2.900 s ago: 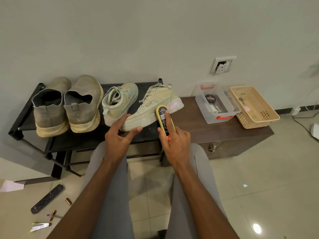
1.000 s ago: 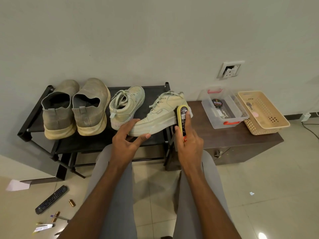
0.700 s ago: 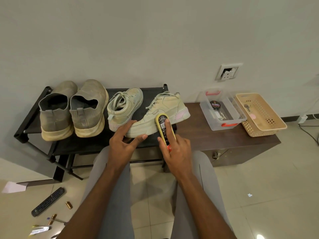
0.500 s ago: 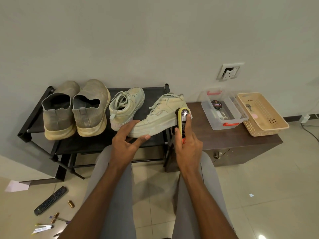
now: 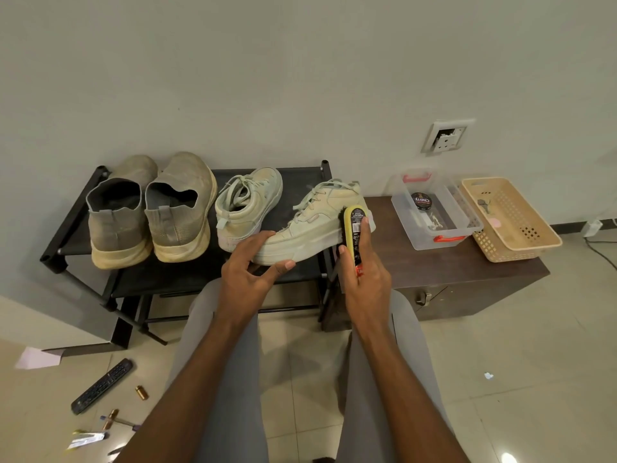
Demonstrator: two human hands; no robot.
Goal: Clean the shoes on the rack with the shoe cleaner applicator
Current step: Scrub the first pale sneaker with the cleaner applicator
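Black metal shoe rack (image 5: 80, 208) sits against the wall and it's my landmark for everything, going left to right. On its left end there's a pair of dusty grey-beige knit slip-ons (image 5: 150, 212), heels facing the camera, side by side and touching. Down on the tiled floor below the rack's left front corner you can see a scrap of white paper (image 5: 38, 357), a black remote (image 5: 101, 385) and a few small bits I can't make out. Around the middle of the rack is a pale mint lace-up sneaker (image 5: 248, 202), toe pointing at the wall. Just right of it, at the rack's right end, is its partner, the sneaker being cleaned (image 5: 320, 222), lying crossways with its toe sticking out past the rack's right edge. The left hand (image 5: 248, 279) steadies it at the heel end, fingers spread and pretty straight against the sole edge, thumb below, so more a brace than a real clench. The right hand (image 5: 365, 279) is wrapped around the yellow shoe cleaner applicator (image 5: 354, 235), forefinger stretched along its back, and the dark bristle side is pressed against the toe end of that sneaker. Right of the rack, butted up to it, is a low brown cabinet (image 5: 467, 279) with a clear plastic box (image 5: 434, 212) holding a round polish tin (image 5: 421, 200), then a beige plastic basket (image 5: 510, 218) beside that. Grey trouser legs fill the bottom.
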